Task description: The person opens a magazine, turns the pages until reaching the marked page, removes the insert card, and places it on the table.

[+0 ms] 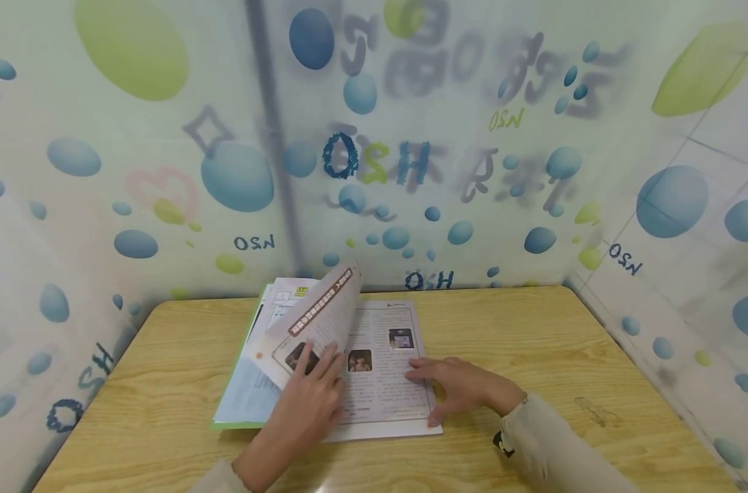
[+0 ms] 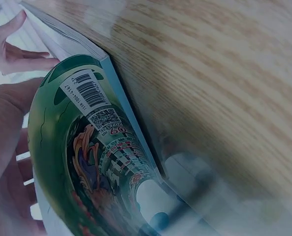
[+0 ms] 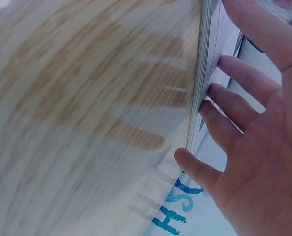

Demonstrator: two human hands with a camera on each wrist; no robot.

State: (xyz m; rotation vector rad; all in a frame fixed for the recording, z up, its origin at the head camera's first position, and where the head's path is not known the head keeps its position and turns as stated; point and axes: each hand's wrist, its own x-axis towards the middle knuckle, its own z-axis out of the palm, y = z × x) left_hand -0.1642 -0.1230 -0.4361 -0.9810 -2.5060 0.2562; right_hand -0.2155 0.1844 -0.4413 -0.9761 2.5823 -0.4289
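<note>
Nearest the camera, at the bottom edge, come two beige sleeves point(image 1: 559, 445), with a small black thing at the right cuff point(image 1: 503, 444). Out of the left sleeve reaches the left hand point(image 1: 306, 400), its grip unclenched, the fingers lying fairly straight on a printed leaf point(image 1: 333, 308) that stands partly lifted and tilted. The right hand point(image 1: 460, 387) has a loose, spread grip, fingertips touching the right edge of the magazine point(image 1: 380, 411).

The magazine lies open on the tabletop point(image 1: 503, 329), left of its middle. Its right-hand pages are flat, with columns of text and two framed photos point(image 1: 359, 361); the left part, under the raised leaf, shows a pale blue page point(image 1: 244, 394) with a green border along its outer edge. From the left wrist, a green illustrated cover point(image 2: 116, 157) with a barcode point(image 2: 90, 91) bows up, the left fingers behind it.

Beyond the tabletop's far edge rises a pale wall point(image 1: 380, 205) printed with blue and green drops and mirrored "H2O" lettering point(image 1: 376, 161).
</note>
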